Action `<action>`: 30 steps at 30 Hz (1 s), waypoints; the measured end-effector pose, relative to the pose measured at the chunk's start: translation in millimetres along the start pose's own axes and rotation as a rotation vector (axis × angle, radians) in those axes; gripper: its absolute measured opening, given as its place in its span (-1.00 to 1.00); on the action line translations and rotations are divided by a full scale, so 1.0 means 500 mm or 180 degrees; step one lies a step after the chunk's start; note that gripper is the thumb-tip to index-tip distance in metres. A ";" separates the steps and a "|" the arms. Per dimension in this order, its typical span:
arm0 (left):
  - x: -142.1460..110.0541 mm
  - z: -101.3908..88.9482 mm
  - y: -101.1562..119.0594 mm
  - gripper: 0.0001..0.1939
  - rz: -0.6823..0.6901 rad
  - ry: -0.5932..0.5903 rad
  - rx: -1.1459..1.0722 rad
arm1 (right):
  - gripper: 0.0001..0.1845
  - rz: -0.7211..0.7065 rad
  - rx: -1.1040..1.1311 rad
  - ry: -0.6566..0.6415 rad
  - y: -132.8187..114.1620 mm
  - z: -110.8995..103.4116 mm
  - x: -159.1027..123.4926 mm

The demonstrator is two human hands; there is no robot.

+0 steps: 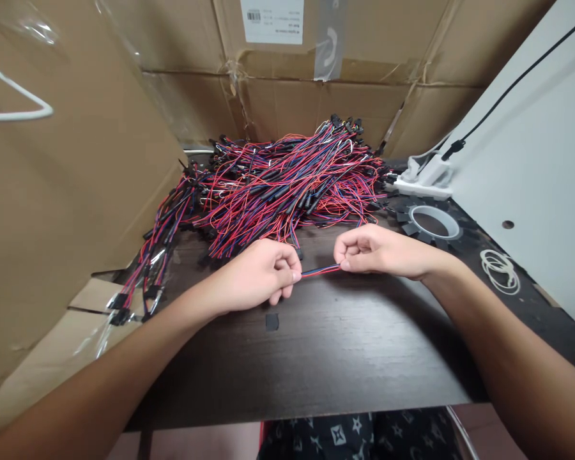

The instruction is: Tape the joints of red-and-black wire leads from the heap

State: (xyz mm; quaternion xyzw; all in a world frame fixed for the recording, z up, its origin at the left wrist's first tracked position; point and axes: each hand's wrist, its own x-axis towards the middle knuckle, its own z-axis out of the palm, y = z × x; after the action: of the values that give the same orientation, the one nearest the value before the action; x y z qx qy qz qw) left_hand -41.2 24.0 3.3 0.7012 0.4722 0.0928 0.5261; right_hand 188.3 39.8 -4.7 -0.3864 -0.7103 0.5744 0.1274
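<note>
Between my two hands a short stretch of red and dark-blue wires (320, 271) runs nearly level above the dark table (345, 358). My left hand (263, 271) pinches one end of that stretch with thumb and fingers. Its other end is pinched by my right hand (376, 252). Fingers hide the rest of these wires. Just behind my hands lies a big heap of red, blue and black wire harnesses (287, 185) with black connectors. A small black square of tape (272, 322) sits on the table in front of my left hand.
More harnesses (158, 249) hang over the left side near clear plastic. At right are a roll of tape (453, 223) with black pieces around it, a coiled white cable (501, 273) and a power strip (421, 188). Cardboard (278, 102) stands behind; a white panel (531, 160) bounds the right.
</note>
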 end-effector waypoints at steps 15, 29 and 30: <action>0.000 0.003 0.009 -0.85 0.0151 0.0180 0.0164 | -0.75 -0.0318 -0.0230 0.0130 0.004 0.001 0.006; -0.001 0.019 0.010 -0.79 0.0355 0.0568 -0.0077 | -0.81 -0.0174 0.0434 -0.0244 0.001 0.001 -0.003; -0.001 0.018 0.011 -0.80 0.0335 0.0594 -0.0046 | -0.81 -0.0167 0.0446 -0.0251 0.000 0.002 -0.003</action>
State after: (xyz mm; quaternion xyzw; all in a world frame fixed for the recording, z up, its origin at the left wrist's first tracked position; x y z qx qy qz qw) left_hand -32.8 17.5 3.9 0.7095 0.4809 0.1886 0.4793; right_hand 188.7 38.2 -4.7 -0.3349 -0.6827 0.6340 0.1411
